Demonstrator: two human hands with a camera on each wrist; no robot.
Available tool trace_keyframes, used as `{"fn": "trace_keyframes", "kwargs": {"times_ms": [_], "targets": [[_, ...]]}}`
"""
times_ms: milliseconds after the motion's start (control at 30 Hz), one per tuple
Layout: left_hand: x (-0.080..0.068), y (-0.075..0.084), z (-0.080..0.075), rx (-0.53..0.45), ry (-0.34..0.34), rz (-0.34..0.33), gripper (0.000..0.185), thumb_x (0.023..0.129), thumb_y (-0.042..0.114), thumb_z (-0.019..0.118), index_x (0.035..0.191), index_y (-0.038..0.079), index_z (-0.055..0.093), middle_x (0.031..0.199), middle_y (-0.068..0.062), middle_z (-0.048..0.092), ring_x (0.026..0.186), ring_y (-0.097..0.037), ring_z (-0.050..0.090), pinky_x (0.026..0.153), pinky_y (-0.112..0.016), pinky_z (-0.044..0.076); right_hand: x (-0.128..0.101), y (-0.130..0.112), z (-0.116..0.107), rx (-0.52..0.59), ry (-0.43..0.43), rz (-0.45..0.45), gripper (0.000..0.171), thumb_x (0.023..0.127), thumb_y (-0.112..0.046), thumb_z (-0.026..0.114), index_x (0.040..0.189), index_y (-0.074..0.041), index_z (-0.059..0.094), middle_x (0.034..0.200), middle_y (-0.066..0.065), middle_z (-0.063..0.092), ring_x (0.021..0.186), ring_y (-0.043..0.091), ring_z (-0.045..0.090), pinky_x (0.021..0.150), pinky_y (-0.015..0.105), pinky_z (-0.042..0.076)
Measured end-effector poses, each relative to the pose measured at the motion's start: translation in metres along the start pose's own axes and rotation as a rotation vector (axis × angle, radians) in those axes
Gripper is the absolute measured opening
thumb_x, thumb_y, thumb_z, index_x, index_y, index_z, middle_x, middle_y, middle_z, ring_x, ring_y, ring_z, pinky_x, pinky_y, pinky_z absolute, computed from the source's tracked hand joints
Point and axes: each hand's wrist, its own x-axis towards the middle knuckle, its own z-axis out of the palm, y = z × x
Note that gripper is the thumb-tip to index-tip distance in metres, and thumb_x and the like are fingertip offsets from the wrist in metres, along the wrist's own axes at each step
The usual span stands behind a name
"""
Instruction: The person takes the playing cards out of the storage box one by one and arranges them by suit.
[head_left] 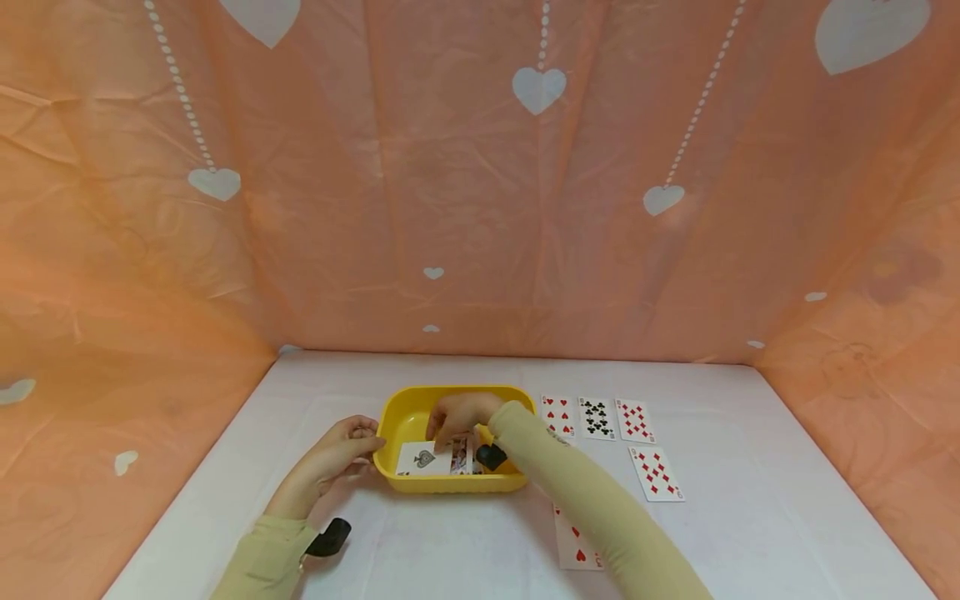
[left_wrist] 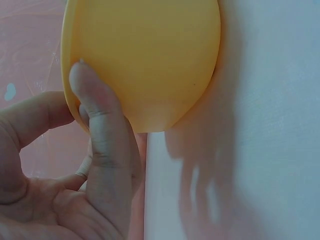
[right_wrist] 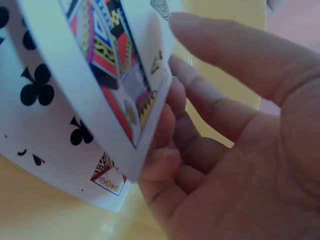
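your right hand (head_left: 461,414) is down in the yellow tub (head_left: 397,418), fingers curled round a face card (head_left: 459,455) that it lifts on edge, while your left hand (head_left: 341,454) steadies the tub from outside, thumb and fingers pinching its left rim. from the head view, six cards already lie face up on the white table (head_left: 750,467): a row of three (head_left: 597,417) right of the tub, a nine of diamonds (head_left: 656,473) below them, a hearts card (head_left: 576,540) half under your right sleeve; in the tub an ace of spades (head_left: 424,458) and a few more remain, so i judge the laying-out partly done. there is open table right of and in front of the laid cards. in the left wrist view, your thumb (left_wrist: 95,115) presses the tub wall (left_wrist: 150,55), the tub sitting at the table's left side near the pink drape. in the right wrist view, your fingers (right_wrist: 165,160) hold the face card (right_wrist: 115,65) bowed against a clubs card (right_wrist: 45,115), tub wall close behind.
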Motion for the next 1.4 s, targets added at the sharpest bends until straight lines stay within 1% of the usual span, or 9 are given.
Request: {"fn": "trace_keyframes", "kwargs": {"times_ms": [100,267,667,867,1033,1133,1233,1333,1400], "targets": [[0.000,0.000,0.001,0.003,-0.003,-0.001,0.034,0.090,0.005,0.060,0.116,-0.008,0.043,0.087,-0.009,0.056,0.068,-0.017,0.058,0.057,-0.026,0.052,0.000,0.000,0.001,0.019,0.019,-0.005,0.012,0.082,-0.005,0.073,0.094,-0.006,0.070,0.081,-0.001,0.065,0.069,0.011,0.058,0.066,0.023,0.050],[0.001,0.000,0.001,0.006,0.006,-0.013,0.032,0.090,0.006,0.061,0.115,-0.007,0.044,0.086,-0.009,0.056,0.064,-0.016,0.058,0.055,-0.024,0.051,0.000,0.000,-0.001,0.036,0.053,-0.014,0.007,0.081,-0.003,0.074,0.086,-0.006,0.071,0.076,-0.001,0.064,0.066,0.010,0.055,0.062,0.021,0.048],[0.005,0.000,0.002,-0.015,-0.018,0.000,0.034,0.090,0.006,0.061,0.115,-0.007,0.043,0.084,-0.007,0.055,0.062,-0.015,0.057,0.053,-0.023,0.049,-0.003,0.000,-0.004,0.006,0.024,0.008,0.003,0.084,-0.011,0.073,0.083,-0.009,0.072,0.073,-0.001,0.063,0.063,0.011,0.049,0.060,0.023,0.044],[0.006,-0.001,0.003,-0.003,-0.004,-0.003,0.031,0.091,0.007,0.061,0.112,-0.006,0.044,0.084,-0.008,0.055,0.062,-0.016,0.056,0.053,-0.023,0.048,-0.005,0.008,-0.010,0.073,0.004,-0.034,0.005,0.087,-0.008,0.068,0.083,-0.007,0.071,0.071,-0.001,0.062,0.062,0.011,0.049,0.059,0.022,0.043],[0.007,-0.002,0.004,-0.005,-0.008,-0.002,0.028,0.091,0.007,0.061,0.110,-0.005,0.044,0.085,-0.009,0.056,0.062,-0.016,0.056,0.054,-0.023,0.048,-0.008,0.014,-0.016,0.132,0.018,-0.029,0.006,0.087,-0.009,0.068,0.083,-0.006,0.072,0.064,0.000,0.054,0.055,0.011,0.042,0.055,0.024,0.036],[0.008,-0.002,0.003,-0.019,-0.027,0.012,0.028,0.092,0.007,0.059,0.111,-0.006,0.043,0.086,-0.010,0.055,0.062,-0.016,0.056,0.054,-0.023,0.049,-0.011,0.017,-0.021,0.186,0.045,-0.029,0.008,0.088,-0.008,0.067,0.085,-0.003,0.072,0.067,0.001,0.057,0.057,0.013,0.044,0.057,0.026,0.040],[0.008,-0.001,0.003,-0.025,-0.047,0.023,0.029,0.093,0.007,0.059,0.112,-0.007,0.041,0.087,-0.010,0.056,0.062,-0.016,0.057,0.054,-0.023,0.049,-0.014,0.020,-0.026,0.238,0.066,-0.039,0.009,0.089,-0.007,0.066,0.088,-0.001,0.071,0.074,0.003,0.063,0.064,0.015,0.049,0.068,0.035,0.049],[0.010,-0.001,0.002,-0.023,-0.046,0.021,0.029,0.092,0.007,0.058,0.112,-0.007,0.042,0.087,-0.010,0.056,0.062,-0.015,0.057,0.054,-0.023,0.049,-0.018,0.022,-0.032,0.268,0.075,-0.064,0.010,0.089,-0.008,0.065,0.091,0.000,0.071,0.076,0.002,0.063,0.069,0.016,0.050,0.077,0.040,0.050],[0.011,-0.002,0.001,-0.018,-0.046,0.020,0.029,0.093,0.007,0.058,0.112,-0.007,0.042,0.087,-0.011,0.057,0.062,-0.015,0.057,0.053,-0.022,0.049,-0.021,0.023,-0.036,0.285,0.078,-0.075,0.010,0.090,-0.008,0.064,0.091,0.001,0.070,0.077,0.002,0.063,0.070,0.017,0.049,0.076,0.039,0.048]]}}
